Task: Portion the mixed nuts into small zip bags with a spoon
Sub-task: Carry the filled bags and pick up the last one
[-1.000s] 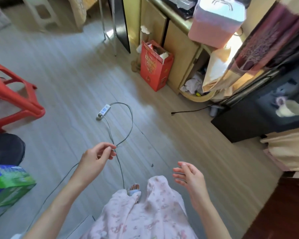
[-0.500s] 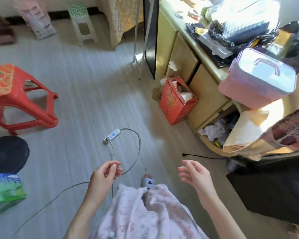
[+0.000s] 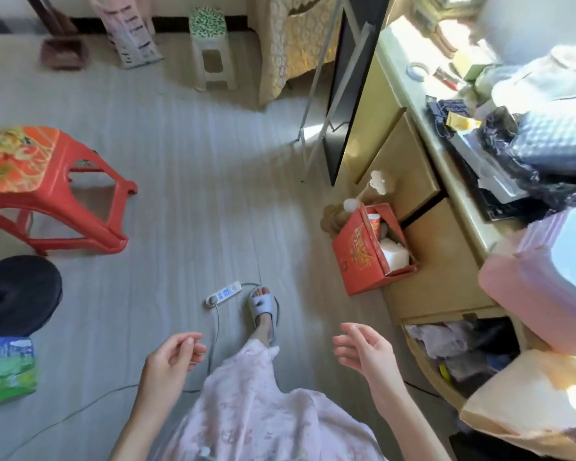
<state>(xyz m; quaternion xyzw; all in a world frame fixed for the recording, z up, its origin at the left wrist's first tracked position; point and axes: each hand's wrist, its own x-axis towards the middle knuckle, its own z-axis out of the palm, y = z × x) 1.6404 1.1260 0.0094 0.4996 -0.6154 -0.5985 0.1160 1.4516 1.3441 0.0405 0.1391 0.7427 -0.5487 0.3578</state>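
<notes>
No nuts, zip bags or spoon appear in the head view. My left hand (image 3: 172, 361) hangs low over the floor with its fingers loosely curled and nothing visibly between them. A grey cable with a white inline switch (image 3: 223, 293) lies on the floor just right of its fingertips. My right hand (image 3: 366, 354) is spread and relaxed, holding nothing. Below both hands are a pale floral garment and my foot in a grey slipper (image 3: 263, 304).
A red plastic stool (image 3: 47, 181) stands at the left, with a black round base (image 3: 14, 294) and a green package (image 3: 4, 371) below it. On the right are a red carton (image 3: 366, 257), a cluttered yellow desk (image 3: 423, 227) and a pink case (image 3: 546, 287). A white stool (image 3: 212, 51) stands far back.
The view tilted up and swung toward the desk. My left hand pinched the cable earlier; now the cable lies beside its fingers. A slippered foot has stepped forward next to the switch.
</notes>
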